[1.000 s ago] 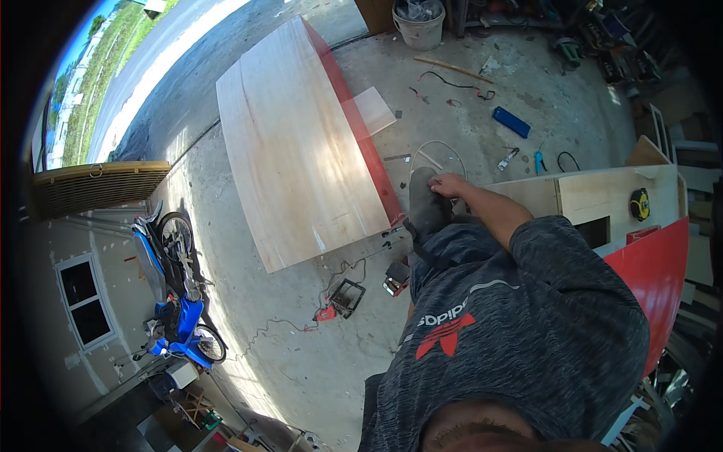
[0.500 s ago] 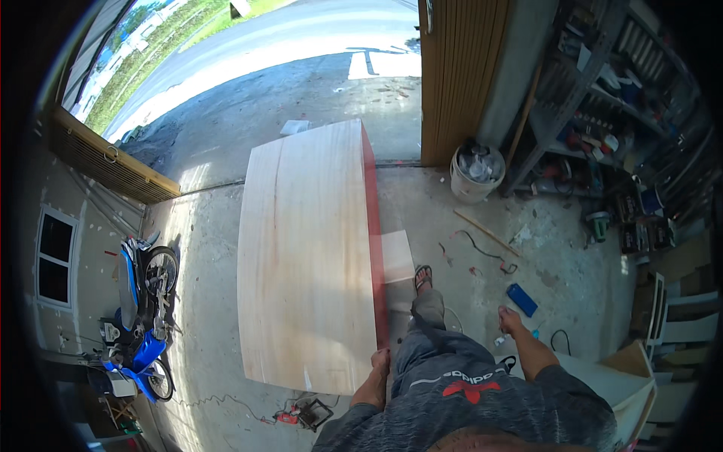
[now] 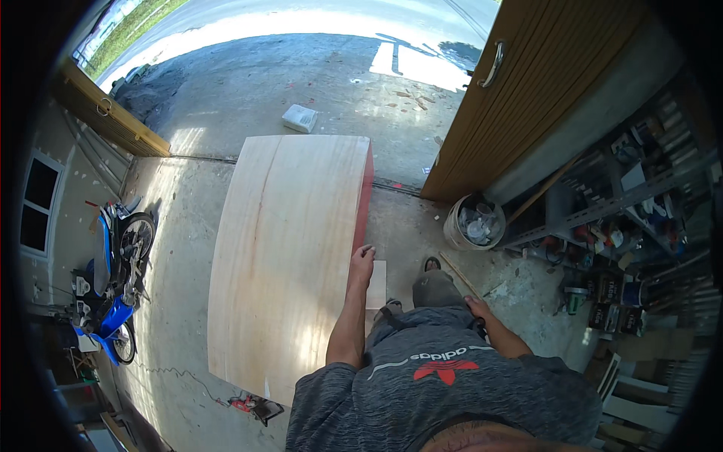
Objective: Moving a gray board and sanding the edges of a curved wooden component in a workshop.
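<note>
Left hand: the left hand (image 3: 362, 258) rested with loosely curled fingers on the right edge of the plywood sheet (image 3: 290, 256), arm stretched forward; whether it gripped the edge or only touched it could not be told.
Right hand: the right hand (image 3: 477, 306) hung low by the person's right thigh, near the floor side of the body; its state could not be told, as the fingers were half hidden.
Plywood sheet: a large, pale, rectangular panel with faint reddish grain streaks, smooth and matte, lying flat just left of the person; its right side showed a red painted edge (image 3: 364, 196).
Small board: a short pale offcut (image 3: 376, 285) lay just right of the sheet, beside the left wrist.
Floor: rough grey concrete floor (image 3: 181, 248), dusty and sunlit toward the far side.
Bucket: a round white bucket (image 3: 473, 224) of scraps stood far right, against the ribbed brown wooden door (image 3: 520, 83).
Motorbike: a blue motorbike (image 3: 113, 271) stood at the left wall.
Power tool: a small red and black tool (image 3: 256, 407) with a cable lay near the sheet's near corner.
</note>
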Motion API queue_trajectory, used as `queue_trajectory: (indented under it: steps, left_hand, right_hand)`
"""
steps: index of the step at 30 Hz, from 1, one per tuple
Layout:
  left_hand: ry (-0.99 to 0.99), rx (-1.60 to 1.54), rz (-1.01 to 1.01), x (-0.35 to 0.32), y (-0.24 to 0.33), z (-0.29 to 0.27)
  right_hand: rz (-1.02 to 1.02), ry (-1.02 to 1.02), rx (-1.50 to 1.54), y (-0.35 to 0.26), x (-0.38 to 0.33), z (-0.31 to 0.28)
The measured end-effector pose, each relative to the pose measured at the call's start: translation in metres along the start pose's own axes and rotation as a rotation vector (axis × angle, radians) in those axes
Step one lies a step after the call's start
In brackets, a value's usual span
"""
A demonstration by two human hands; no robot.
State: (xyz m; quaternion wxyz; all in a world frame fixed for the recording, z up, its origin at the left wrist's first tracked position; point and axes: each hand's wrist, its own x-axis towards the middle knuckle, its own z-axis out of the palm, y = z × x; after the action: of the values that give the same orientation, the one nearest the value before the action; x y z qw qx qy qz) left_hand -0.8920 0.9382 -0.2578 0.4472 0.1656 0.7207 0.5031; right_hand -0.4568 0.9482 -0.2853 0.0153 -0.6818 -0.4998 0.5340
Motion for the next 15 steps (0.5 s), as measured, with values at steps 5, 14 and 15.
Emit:
queue_trajectory:
  steps: [5, 14, 15]
  left_hand:
    - [0.338, -0.276, -0.18, 0.015, -0.068, -0.012]
    - [0.554, 0.695, -0.284, -0.057, -0.09, 0.045]
    - [0.497, 0.808, -0.227, -0.045, -0.092, 0.042]
  right_hand:
    - [-0.005, -0.308, -0.163, -0.09, 0.105, -0.06]
    - [-0.629, -0.08, -0.223, -0.195, 0.28, -0.042]
    - [-0.458, -0.239, -0.086, -0.205, 0.287, -0.017]
